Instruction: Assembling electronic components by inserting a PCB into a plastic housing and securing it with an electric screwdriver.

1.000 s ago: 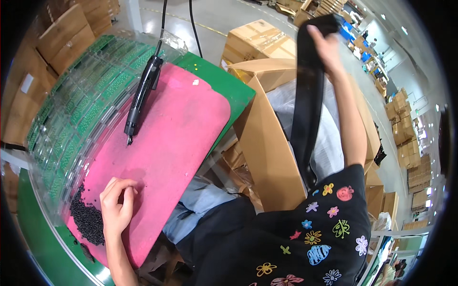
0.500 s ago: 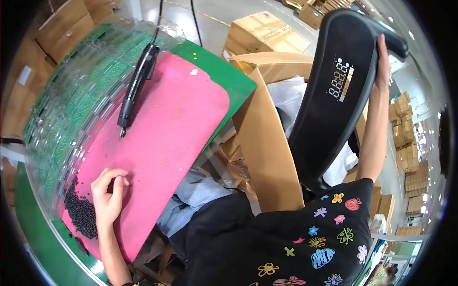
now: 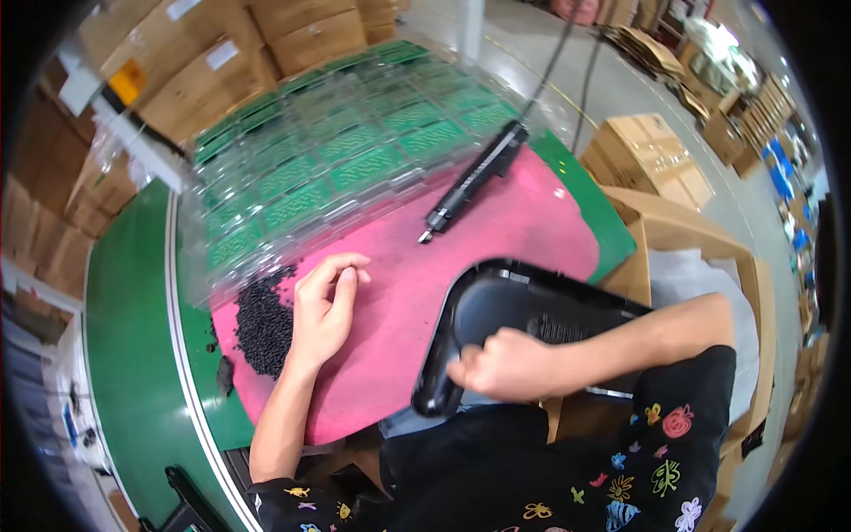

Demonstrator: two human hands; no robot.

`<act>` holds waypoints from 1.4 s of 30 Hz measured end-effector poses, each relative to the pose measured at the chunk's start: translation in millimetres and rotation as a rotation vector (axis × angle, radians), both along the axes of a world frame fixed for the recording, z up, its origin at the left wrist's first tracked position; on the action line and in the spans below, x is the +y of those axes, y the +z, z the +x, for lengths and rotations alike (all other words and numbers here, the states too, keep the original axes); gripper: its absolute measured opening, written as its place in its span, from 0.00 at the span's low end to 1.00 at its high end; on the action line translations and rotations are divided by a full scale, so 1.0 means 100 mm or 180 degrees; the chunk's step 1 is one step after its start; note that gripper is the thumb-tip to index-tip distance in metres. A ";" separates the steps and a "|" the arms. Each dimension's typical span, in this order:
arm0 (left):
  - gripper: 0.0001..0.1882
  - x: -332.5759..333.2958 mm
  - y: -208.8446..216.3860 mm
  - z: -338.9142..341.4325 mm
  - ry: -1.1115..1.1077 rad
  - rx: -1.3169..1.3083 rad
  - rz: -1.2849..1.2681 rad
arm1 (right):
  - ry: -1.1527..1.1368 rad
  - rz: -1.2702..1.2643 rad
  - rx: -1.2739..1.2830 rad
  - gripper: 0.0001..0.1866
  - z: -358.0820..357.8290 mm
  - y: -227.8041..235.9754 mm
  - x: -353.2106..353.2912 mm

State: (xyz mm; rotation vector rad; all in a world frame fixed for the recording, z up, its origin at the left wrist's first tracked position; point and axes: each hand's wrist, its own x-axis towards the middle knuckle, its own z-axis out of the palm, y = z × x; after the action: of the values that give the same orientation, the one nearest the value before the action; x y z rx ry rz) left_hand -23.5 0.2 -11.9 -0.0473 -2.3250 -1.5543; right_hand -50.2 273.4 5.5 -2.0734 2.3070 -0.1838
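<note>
A black plastic shell (image 3: 496,297) lies hollow side up, over the near right part of the pink mat (image 3: 399,355). My right hand (image 3: 510,365) is closed on its near rim, and my forearm crosses above it. My left hand (image 3: 324,306) hovers over the mat's left side, fingers curled toward the thumb; whatever they may hold is hidden. Beside that hand is a heap of tiny black pieces (image 3: 264,328), perhaps screws. A black electric screwdriver (image 3: 477,182) with a cord rests farther back on the mat, tip toward me.
Stacked clear trays (image 3: 355,168) with green circuit boards line the mat's far side. An open carton (image 3: 753,301) with white sheets stands at the right, a taped carton (image 3: 651,155) behind it. A green table (image 3: 133,337) extends left.
My right hand has brought the black shell from above the open carton onto the mat and turned its hollow side up. My left hand stays curled near the heap. The view has swung left.
</note>
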 end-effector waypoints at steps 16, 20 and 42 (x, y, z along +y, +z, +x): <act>0.14 0.27 0.08 0.16 -0.1081 -0.0737 -0.0610 | 0.1191 0.0357 -0.0815 0.08 0.40 -0.05 -0.67; 0.14 0.29 0.06 0.19 -0.1001 -0.0728 -0.0433 | 0.1160 -0.0100 -0.1122 0.11 0.06 0.24 -0.53; 0.14 0.44 0.07 0.13 -0.0811 -0.0721 -0.0495 | -0.5443 -0.1072 -0.1879 0.14 0.23 1.12 3.30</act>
State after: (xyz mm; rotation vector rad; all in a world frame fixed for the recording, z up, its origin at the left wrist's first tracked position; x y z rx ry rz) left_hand -10.7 44.7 -5.3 -0.2245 -2.7051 -1.5593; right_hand -27.6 603.3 117.0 0.4763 2.8167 -0.9902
